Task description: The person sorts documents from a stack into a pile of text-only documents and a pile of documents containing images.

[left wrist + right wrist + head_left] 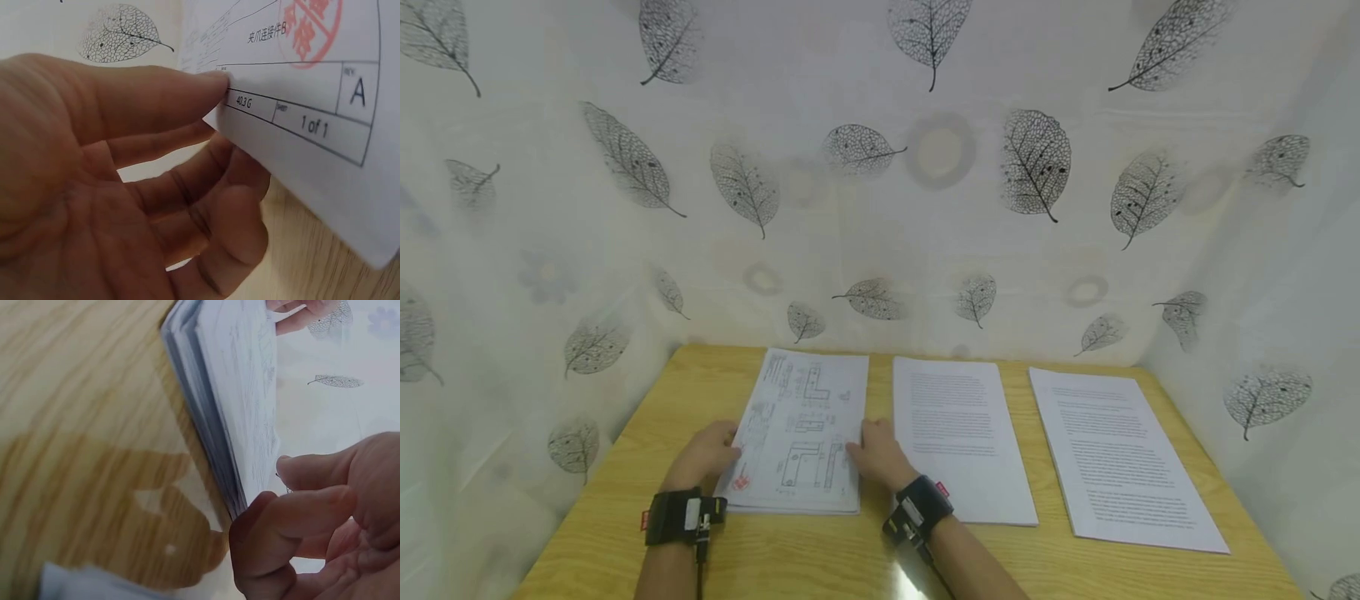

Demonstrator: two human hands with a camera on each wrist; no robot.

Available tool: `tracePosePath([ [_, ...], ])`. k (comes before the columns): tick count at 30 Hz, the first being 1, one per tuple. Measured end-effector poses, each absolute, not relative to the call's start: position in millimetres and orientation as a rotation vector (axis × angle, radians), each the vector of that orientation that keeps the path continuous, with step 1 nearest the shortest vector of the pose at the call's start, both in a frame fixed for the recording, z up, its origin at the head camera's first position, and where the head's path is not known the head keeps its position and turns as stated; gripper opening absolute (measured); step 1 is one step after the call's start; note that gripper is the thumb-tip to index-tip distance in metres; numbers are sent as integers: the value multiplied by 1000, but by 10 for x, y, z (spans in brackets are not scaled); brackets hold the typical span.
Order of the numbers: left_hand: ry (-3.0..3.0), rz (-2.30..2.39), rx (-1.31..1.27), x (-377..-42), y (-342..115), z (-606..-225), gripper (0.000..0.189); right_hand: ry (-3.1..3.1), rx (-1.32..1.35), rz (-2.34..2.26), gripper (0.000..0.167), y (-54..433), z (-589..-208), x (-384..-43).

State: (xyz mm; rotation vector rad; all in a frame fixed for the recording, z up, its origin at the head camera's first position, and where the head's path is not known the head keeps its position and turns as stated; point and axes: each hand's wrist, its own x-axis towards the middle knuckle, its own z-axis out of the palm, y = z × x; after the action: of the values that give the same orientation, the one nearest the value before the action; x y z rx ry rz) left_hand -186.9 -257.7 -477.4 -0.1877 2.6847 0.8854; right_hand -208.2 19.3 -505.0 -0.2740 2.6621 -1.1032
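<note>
A stack of paper point(801, 417) with a technical drawing and a red round stamp on its top sheet lies on the wooden table. My left hand point(702, 458) grips the stack's left edge, thumb on the top sheet beside the title block point(306, 112), other fingers curled at the edge. On the opposite side, my right hand point(882, 454) holds the right edge with the thumb over the top and bent fingers against the side. Layered sheet edges point(212, 425) show in the right wrist view.
To the right lies a second stack of printed text pages point(955, 417), and beyond it a third text stack point(1123, 458). Leaf-patterned curtain point(865, 217) surrounds the back and sides of the table point(790, 558). Each wrist wears a black band with a cable.
</note>
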Motion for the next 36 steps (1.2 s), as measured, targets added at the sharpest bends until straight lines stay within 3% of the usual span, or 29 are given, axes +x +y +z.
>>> tracePosePath([
  [13,2596,958,-192,-1807,-2501,-4743,28,2596,-290,-1195,20,225,-5020,-2098],
  [21,2809,799,-292,-1784,-2464,-4575,62,2485,-300,-1370,34,448,-4992,-2028],
  [23,2806,833,-299,-1771,-2425,-4536,62,2450,-313,-1450,40,553,-4988,-2018],
  [28,2851,868,-262,-1766,-2297,-4482,60,2481,-380,-1506,33,861,-4951,-2027],
  [36,2899,834,-160,-1810,-1993,-4517,57,2629,-259,-1474,28,1353,-4926,-2034],
])
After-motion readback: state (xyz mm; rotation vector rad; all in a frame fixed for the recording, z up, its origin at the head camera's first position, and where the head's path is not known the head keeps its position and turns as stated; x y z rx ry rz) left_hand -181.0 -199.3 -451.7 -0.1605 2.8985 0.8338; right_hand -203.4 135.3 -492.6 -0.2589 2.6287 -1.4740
